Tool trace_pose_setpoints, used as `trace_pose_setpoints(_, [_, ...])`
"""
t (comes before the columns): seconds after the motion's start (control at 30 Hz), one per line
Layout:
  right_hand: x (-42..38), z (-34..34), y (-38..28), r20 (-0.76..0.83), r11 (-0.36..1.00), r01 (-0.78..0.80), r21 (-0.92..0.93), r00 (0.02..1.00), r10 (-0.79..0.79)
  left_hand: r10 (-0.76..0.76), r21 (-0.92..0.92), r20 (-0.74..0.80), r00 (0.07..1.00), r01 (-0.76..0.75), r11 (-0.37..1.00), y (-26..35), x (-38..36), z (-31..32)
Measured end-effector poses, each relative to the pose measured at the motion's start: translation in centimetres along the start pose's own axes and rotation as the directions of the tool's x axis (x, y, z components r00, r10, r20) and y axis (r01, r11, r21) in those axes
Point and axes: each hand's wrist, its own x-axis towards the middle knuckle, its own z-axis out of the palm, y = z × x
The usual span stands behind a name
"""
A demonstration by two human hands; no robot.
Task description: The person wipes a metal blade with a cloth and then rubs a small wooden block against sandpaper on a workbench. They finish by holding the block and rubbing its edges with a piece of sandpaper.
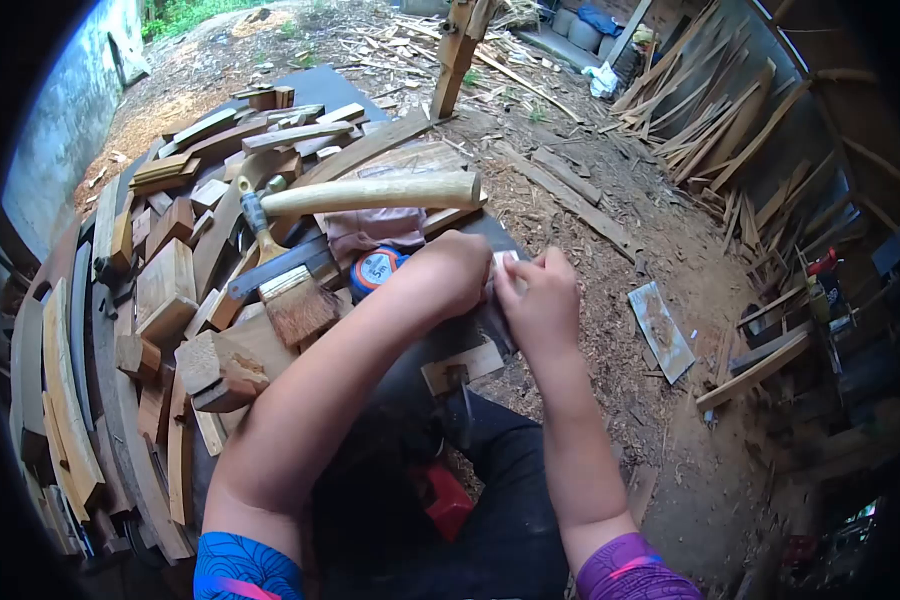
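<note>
My left hand (460, 268) is closed at the table's right edge, its fingertips mostly hidden behind the hand. Close beside it, my right hand (542, 300) pinches thumb to fingers around a small pale piece (508, 262) whose kind I cannot make out. Left of my left hand lie a blue and orange tape measure (378, 268) and a crumpled pinkish cloth (370, 232). A hammer (370, 194) with a thick wooden handle rests beyond them. Nearer my left forearm is a wide paintbrush (298, 305), bristles toward me.
Stacked wood offcuts (168, 285) cover the table's left side. A notched wooden piece (463, 368) is below my hands, above my lap. A wooden post (460, 60) stands at the far edge. Planks (730, 130) lean on the right wall; a whitish board (661, 332) lies on the ground.
</note>
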Motion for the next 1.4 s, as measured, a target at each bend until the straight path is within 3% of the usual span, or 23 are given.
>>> trace_pose_setpoints(0.1, [-2.8,-2.1,-1.5,-0.027,0.998,0.030,-0.046,0.999,-0.032,-0.076,-0.050,0.022,0.997,0.077,0.996,0.0,0.1,-0.8])
trace_pose_setpoints(0.17, [-4.1,-3.1,-1.9,0.034,0.997,-0.075,0.014,0.997,0.075,-0.073,-0.017,0.033,0.997,0.073,0.997,0.2,0.1,-0.9])
trace_pose_setpoints(0.3, [-0.9,0.1,-0.2,-0.016,0.997,-0.007,0.075,1.000,0.008,-0.041,0.001,-0.018,0.999,0.041,0.999,0.2,-0.2,-0.8])
trace_pose_setpoints(0.4, [1.5,1.4,0.5,0.035,0.997,-0.043,0.065,0.999,0.041,-0.045,-0.040,-0.007,0.999,0.045,0.998,0.2,-0.4,-0.7])
trace_pose_setpoints(0.47, [1.9,1.6,0.4,0.005,0.999,0.027,0.025,1.000,-0.027,-0.044,-0.050,-0.038,0.998,0.042,0.998,-0.1,-0.3,-0.6])
trace_pose_setpoints(0.67, [-3.3,-1.7,-0.7,-0.004,0.998,-0.031,0.054,1.000,0.031,-0.054,-0.025,-0.001,0.999,0.054,0.998,0.2,-0.2,-1.4])
trace_pose_setpoints(0.9, [2.2,1.7,1.2,-0.014,0.998,0.008,0.061,1.000,-0.007,-0.067,-0.049,-0.008,0.998,0.066,0.997,0.2,-0.3,-0.8])
trace_pose_setpoints(1.03, [-0.4,-0.3,0.0,-0.009,0.998,0.037,0.043,0.999,-0.037,-0.064,-0.047,-0.012,0.998,0.064,0.997,0.2,-0.4,-0.8])
trace_pose_setpoints(1.2, [-4.3,-3.6,-1.8,0.068,0.997,-0.070,0.013,0.995,0.069,-0.046,-0.022,0.013,0.999,0.047,0.999,0.1,-0.1,-0.9])
trace_pose_setpoints(1.23, [-4.1,-3.0,-1.5,0.071,0.995,-0.094,0.013,0.993,0.093,-0.096,-0.024,0.018,0.995,0.097,0.995,0.2,0.0,-0.9])
trace_pose_setpoints(1.33, [0.1,0.1,0.1,-0.016,0.997,-0.030,0.077,0.999,0.031,-0.056,-0.051,-0.009,0.998,0.056,0.997,0.0,-0.2,-0.8])
trace_pose_setpoints(1.4, [2.2,1.0,0.6,0.079,0.997,-0.042,0.068,0.996,0.036,-0.055,-0.052,-0.007,0.998,0.055,0.997,0.0,-0.1,-0.6])
